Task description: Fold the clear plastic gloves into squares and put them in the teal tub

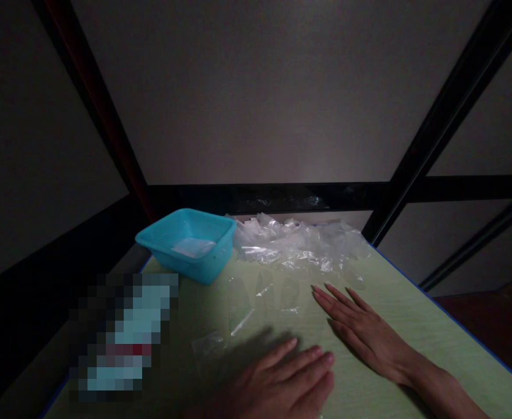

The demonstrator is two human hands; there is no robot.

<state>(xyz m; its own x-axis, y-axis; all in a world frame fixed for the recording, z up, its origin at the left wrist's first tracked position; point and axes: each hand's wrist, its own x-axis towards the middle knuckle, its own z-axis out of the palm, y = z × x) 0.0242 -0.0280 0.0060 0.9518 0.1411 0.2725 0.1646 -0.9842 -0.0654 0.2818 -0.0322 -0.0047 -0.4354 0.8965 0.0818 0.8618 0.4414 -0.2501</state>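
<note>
My left hand (288, 378) is at the front of the table, palm down with its fingers stretched out. It is over or touching the near part of a clear plastic bag (262, 297) that lies flat; the contact itself is hidden. To the right, my right hand (356, 323) rests flat with fingers extended, its fingertips near the right side of that bag. Neither hand holds anything. Beyond them, a heap of crumpled clear plastic bags (299, 241) lies along the far edge.
A turquoise plastic basin (207, 265) stands at the back left, with something white and clear inside. A pixelated pale blue item (140, 326) lies on the left of the light green table (413, 326). Behind the table rises a grey panel (264, 105) with dark frames.
</note>
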